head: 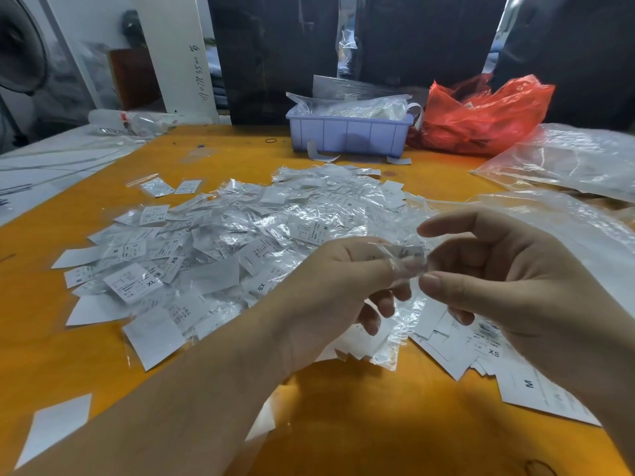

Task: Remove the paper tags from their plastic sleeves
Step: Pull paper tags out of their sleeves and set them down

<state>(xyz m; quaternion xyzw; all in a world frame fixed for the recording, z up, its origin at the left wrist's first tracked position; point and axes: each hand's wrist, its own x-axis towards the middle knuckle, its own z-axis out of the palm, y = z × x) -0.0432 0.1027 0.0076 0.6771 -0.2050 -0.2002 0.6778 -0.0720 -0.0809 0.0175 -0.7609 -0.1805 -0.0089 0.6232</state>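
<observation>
A wide heap of white paper tags in clear plastic sleeves (240, 235) covers the middle of the orange table (343, 407). Above its near edge, my left hand (330, 286) pinches one sleeved tag (402, 257) marked S between thumb and fingers. My right hand (508, 280) is just to the right of it, its thumb tip touching the sleeve's edge and its index finger raised and curved above. A loose stack of bare paper tags (481, 355) lies under my right hand.
A lilac plastic bin (347, 134) with plastic bags stands at the back centre, a red plastic bag (481, 111) to its right. Large clear bags (567, 163) lie at the right. A lone white tag (55, 424) sits near the left front edge.
</observation>
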